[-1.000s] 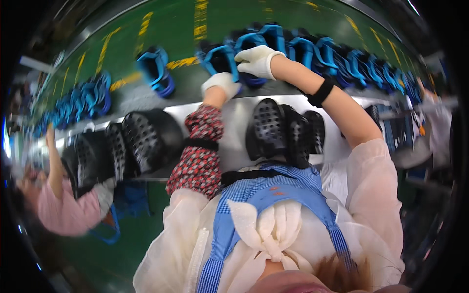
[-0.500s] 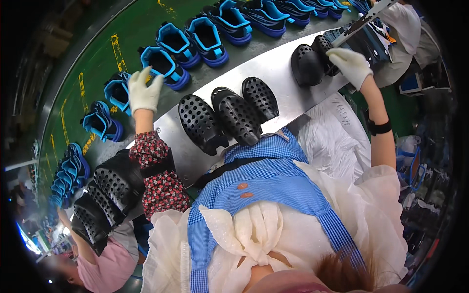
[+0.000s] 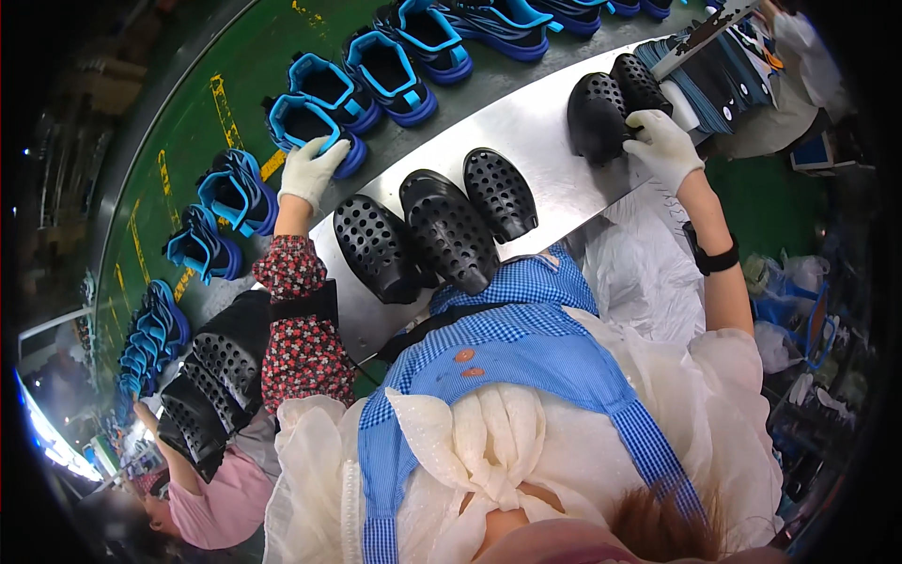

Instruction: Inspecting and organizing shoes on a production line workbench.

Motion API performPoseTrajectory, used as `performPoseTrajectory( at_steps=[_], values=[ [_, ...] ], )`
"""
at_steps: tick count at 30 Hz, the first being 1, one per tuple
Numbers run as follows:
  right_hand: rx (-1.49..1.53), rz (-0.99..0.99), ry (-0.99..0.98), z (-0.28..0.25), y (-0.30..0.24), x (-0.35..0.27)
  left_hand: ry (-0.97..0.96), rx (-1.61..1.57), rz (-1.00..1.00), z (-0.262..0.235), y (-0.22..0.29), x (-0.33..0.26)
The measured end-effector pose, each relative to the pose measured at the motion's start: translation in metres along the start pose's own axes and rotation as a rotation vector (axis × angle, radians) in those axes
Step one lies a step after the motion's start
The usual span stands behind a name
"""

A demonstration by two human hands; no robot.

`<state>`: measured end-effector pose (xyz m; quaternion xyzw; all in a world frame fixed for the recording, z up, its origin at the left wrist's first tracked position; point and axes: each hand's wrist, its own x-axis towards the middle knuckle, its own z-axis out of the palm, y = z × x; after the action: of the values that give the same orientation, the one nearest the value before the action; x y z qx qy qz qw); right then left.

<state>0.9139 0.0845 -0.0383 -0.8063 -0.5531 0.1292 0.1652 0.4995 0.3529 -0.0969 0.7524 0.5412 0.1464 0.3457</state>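
Green conveyor belt [image 3: 178, 141] curves across the top of my view, carrying a line of black shoes with bright blue trim. Nearer to the body runs a bare metal shelf [image 3: 536, 132] holding black perforated moulds.

Half a second ago both gloved hands were already spread wide apart, and they have stayed so; a full second ago they were together at the belt, ahead of the chest. The left hand [image 3: 308, 171] now lies on the blue-trimmed shoe [image 3: 303, 127] at the near edge of the belt, fingers draped over its heel end; I cannot tell whether it grips or merely rests there. The right hand [image 3: 663, 146] is closed against the side of a black perforated mould [image 3: 598, 115] far along the shelf, with a second mould touching it behind. I judge the work has split in two: one hand at a shoe, the other at a mould.

Three more moulds [image 3: 442, 226] lie side by side on the shelf just ahead of the blue checked apron [image 3: 507, 348].

Much is hard to read. Both palms are hidden, the fisheye bends the belt, and a co-worker in pink [image 3: 216, 498] is cut off at lower left.
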Motion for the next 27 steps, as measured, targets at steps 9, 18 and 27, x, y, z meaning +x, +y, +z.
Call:
performPoseTrajectory(
  at_steps=[9, 18, 27],
  values=[
    [0.343, -0.224, 0.146, -0.043, -0.085, 0.017, 0.253, -0.492, 0.036, -0.053, 0.064, -0.035],
    [0.418, -0.832, -0.125, -0.005, -0.262, 0.063, -0.62, -1.913, 0.077, -0.057, 0.101, -0.056],
    [0.152, -0.545, -0.513, 0.041, -0.333, 0.067, 0.502, -1.654, 0.203, -0.044, 0.05, -0.067]
  ],
)
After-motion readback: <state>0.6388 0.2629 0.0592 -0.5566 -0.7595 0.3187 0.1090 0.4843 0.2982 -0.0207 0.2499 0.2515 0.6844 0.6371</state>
